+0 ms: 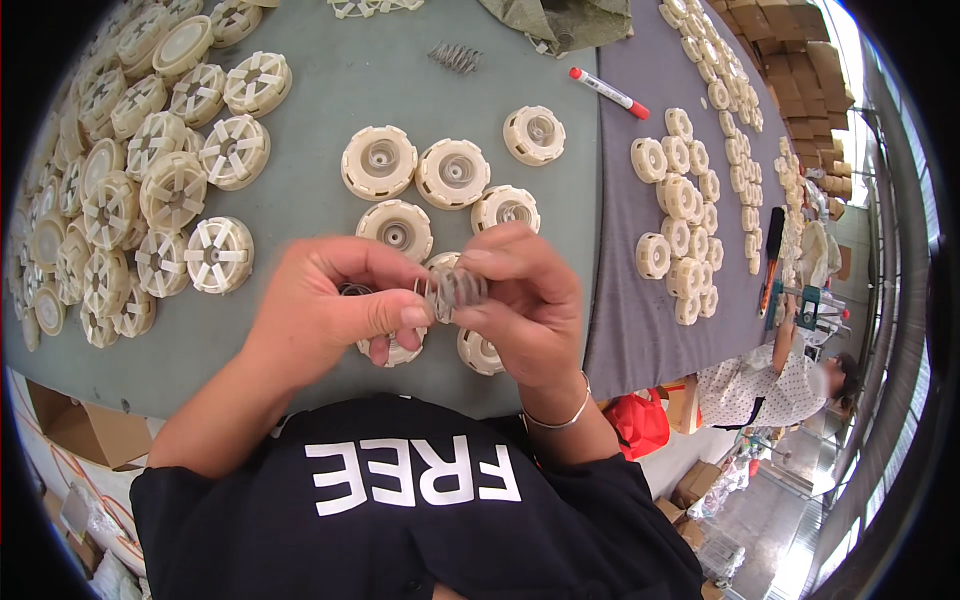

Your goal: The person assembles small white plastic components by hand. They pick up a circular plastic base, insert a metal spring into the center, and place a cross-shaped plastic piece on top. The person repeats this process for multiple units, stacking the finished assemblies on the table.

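Observation:
Metal coil springs (460, 290), bunched closely together, are held between my two hands in front of my chest. My left hand (335, 300) is closed, its thumb and fingertips pinching the left end of the coils. A darker bit of coil (353, 290) shows inside the left palm, mostly hidden by the fingers. Thumb and fingers of my right hand (530, 300) grip the right side of the bunch. Beneath and beyond the hands lie several round cream plastic caps (395, 230), most with a spring seated in the middle; the hands partly cover the nearest ones.
Many cream slotted discs (130, 200) are heaped at the left. A tangle of springs (455, 57) and a red-and-white marker (608, 92) lie farther back. Rows of caps (680, 210) cover the grey cloth (625, 300) at right, beyond which another person (770, 385) works.

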A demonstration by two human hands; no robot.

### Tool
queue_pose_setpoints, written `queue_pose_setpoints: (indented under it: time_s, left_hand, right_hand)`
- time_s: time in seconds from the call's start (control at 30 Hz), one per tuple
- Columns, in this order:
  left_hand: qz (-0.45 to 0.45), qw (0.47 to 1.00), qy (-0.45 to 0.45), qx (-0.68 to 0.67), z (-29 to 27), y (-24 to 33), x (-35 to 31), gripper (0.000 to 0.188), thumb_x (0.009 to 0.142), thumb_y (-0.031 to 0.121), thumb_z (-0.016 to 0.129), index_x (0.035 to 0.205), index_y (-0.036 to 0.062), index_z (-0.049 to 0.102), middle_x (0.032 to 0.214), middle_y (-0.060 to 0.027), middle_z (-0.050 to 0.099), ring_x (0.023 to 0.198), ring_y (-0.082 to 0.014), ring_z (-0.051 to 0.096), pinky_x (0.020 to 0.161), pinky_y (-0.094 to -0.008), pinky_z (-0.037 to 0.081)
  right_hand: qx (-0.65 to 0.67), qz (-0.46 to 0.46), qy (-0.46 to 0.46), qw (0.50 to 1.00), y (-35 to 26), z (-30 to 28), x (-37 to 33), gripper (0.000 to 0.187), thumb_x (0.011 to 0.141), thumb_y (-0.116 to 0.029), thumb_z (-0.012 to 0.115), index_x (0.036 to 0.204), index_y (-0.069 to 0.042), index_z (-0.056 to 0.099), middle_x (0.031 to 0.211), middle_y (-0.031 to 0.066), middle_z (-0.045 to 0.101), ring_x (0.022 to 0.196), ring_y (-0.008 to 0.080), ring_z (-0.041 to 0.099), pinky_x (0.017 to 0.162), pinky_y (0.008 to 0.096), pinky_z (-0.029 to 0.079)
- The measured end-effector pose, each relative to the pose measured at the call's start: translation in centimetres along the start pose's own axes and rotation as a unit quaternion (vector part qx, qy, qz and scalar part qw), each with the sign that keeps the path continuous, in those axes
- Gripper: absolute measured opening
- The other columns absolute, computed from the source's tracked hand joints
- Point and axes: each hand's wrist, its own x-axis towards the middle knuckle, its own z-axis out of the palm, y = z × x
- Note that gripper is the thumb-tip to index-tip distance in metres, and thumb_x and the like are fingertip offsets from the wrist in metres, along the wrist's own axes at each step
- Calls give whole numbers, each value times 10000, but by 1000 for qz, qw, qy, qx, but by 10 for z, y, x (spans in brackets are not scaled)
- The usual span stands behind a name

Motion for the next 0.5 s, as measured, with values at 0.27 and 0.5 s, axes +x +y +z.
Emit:
queue_pose_setpoints:
  time_s: [0.27,0.5]
  left_hand:
    - [-4,1000,26,3,-6,6,-1,266,930,164,771,1121,-10,707,881,-99,743,690,-123,708,495,-228,505]
    - [21,999,27,28,-8,0,-1,306,967,216,732,1168,-8,679,895,-88,721,699,-108,694,473,-206,476]
  right_hand:
    - [-131,31,-15,991,-51,-54,-35,323,898,58,562,1207,44,653,1157,160,618,983,228,664,854,354,554]
    - [-326,99,-20,940,-62,-44,-73,391,804,54,766,1173,-22,663,1050,96,644,920,181,667,761,322,550]
